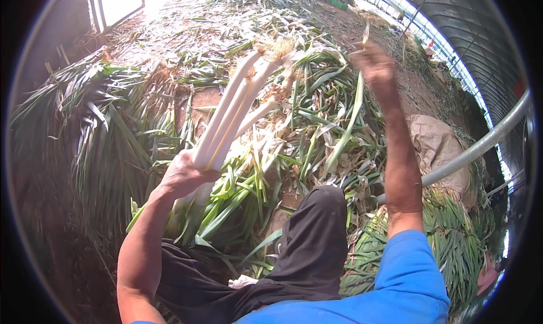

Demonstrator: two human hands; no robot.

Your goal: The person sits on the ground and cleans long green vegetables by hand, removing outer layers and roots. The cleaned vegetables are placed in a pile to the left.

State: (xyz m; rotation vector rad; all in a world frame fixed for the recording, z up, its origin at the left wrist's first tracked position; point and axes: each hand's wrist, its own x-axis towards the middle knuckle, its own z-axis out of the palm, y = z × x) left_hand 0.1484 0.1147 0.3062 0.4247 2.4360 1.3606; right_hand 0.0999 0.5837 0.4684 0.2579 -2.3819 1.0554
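My left hand (186, 173) is closed around several white-stemmed green onions (231, 116), probably leeks or Welsh onions. Their pale shafts lean up and away, with tan, stringy roots (275, 48) at the far end. Green tops (229, 201) fan out below that hand, over my lap. Raised at the upper right, my right hand (375, 67) is blurred by motion. From it a long green leaf strip (350, 126) hangs down, and a pale, ragged end sticks out above the fingers. Blur hides the exact finger grip.
Stripped leaves (331, 107) litter the ground ahead. Bundled green onions (110, 141) lie on the left, and more bundles (449, 239) at the lower right. A curved metal pipe (479, 148) crosses beside my right arm, near a tan sack (439, 141). My bent knee (318, 222) rises in front.
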